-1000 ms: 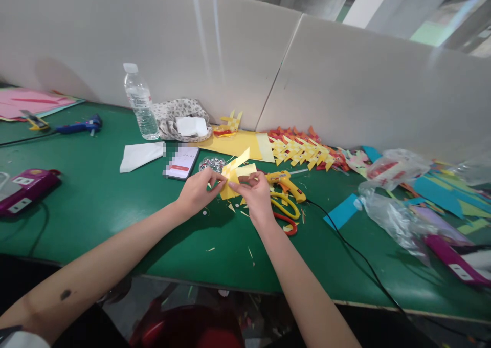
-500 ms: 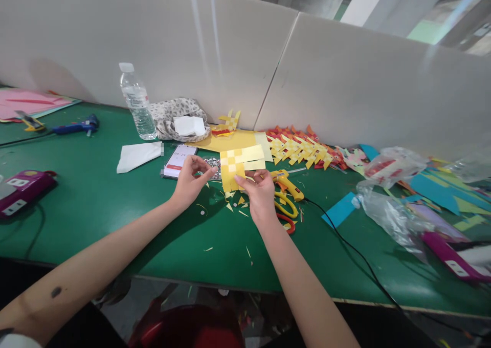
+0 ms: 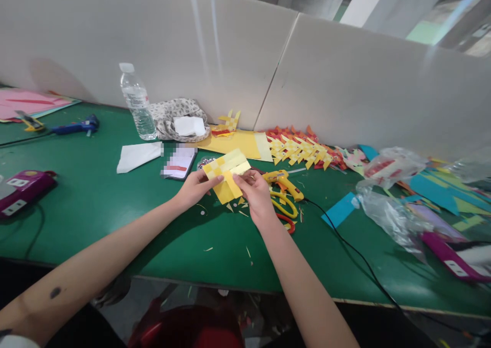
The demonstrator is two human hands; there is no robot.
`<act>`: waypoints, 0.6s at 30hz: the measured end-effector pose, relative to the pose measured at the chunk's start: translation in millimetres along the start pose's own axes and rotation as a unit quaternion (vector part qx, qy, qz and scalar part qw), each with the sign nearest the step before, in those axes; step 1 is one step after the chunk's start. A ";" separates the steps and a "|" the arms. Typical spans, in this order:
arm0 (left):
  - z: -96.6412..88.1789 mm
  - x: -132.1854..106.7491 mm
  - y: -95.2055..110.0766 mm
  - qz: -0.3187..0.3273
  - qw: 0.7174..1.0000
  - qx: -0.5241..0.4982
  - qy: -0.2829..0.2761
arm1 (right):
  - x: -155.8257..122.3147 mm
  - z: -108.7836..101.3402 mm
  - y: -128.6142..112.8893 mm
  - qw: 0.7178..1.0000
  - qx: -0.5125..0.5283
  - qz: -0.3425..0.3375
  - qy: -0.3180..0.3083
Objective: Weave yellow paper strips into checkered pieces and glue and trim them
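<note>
Between my hands is a piece of woven yellow paper [image 3: 226, 197], checkered in two yellows at its upper left, with paler strips on its upper side. My left hand [image 3: 195, 187] pinches its left edge, thumb on top. On the right edge, my right hand [image 3: 255, 189] grips it between thumb and fingers. The paper is tilted and held above the green table [image 3: 184, 251]. Just right of my right hand lie a yellow glue gun [image 3: 289, 185] and scissors [image 3: 286, 204] with yellow and red handles.
Behind my left hand are a phone [image 3: 178, 162], a water bottle [image 3: 137, 105] and a patterned cloth pouch [image 3: 182, 115]. Several finished woven yellow pieces [image 3: 299, 150] lie along the wall. A black cord [image 3: 356, 253] crosses the right side, near plastic bags [image 3: 387, 215]. Paper scraps are scattered nearby.
My left hand has moved right and down and now grips the paper's left edge; before, it was apart from it. The paper has turned and its pale strips slant upward.
</note>
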State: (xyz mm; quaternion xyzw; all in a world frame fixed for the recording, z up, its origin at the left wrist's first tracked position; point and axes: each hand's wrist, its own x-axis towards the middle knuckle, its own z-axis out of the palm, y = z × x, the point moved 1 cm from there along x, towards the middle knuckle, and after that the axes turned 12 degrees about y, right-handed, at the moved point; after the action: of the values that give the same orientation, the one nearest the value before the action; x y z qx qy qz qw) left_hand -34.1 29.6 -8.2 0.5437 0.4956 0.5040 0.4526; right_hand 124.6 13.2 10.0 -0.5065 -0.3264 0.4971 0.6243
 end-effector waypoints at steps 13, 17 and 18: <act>0.9 -1.1 -0.6 0.009 1.000 0.011 -0.001 | 10.0 -12.5 -6.9 0.977 0.099 -0.103 0.160; 0.3 -1.8 0.7 0.011 1.000 -0.013 0.023 | 11.8 -15.3 -8.4 0.979 0.090 -0.110 0.149; 0.2 -1.7 1.0 0.013 0.999 -0.015 0.027 | 10.8 -13.6 -8.4 0.983 0.081 -0.097 0.130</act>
State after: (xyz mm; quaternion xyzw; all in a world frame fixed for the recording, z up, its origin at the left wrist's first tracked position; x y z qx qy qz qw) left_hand -33.8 27.7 -7.3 0.5293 0.4931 0.5317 0.4406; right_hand 142.6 19.4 13.3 -0.4805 -0.2489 0.3885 0.7458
